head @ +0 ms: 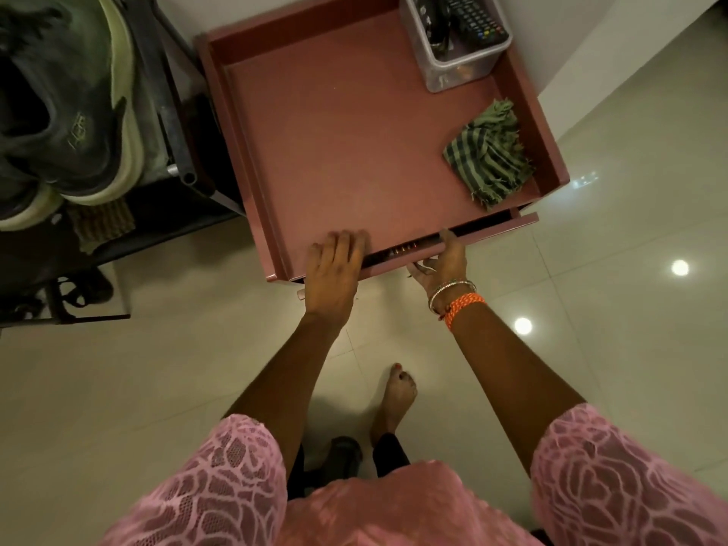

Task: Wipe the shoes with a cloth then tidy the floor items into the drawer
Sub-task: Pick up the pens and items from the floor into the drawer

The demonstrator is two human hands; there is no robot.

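Both hands, left hand (335, 266) & right hand (443, 262), are gripping drawer (252, 124) front edge, cloth (488, 151) lying inside w/ bin (457, 72), shoes (75, 108) sitting on rack—task looking nearly done, closing left.

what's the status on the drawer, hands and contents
Left hand and right hand both grip the front edge of the open drawer. Cloth and clear bin inside. Nothing blocking.

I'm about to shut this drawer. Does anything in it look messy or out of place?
Only the striped cloth: it lies crumpled, not folded, by the drawer's right wall. The clear bin holding remotes stands upright in the back corner.
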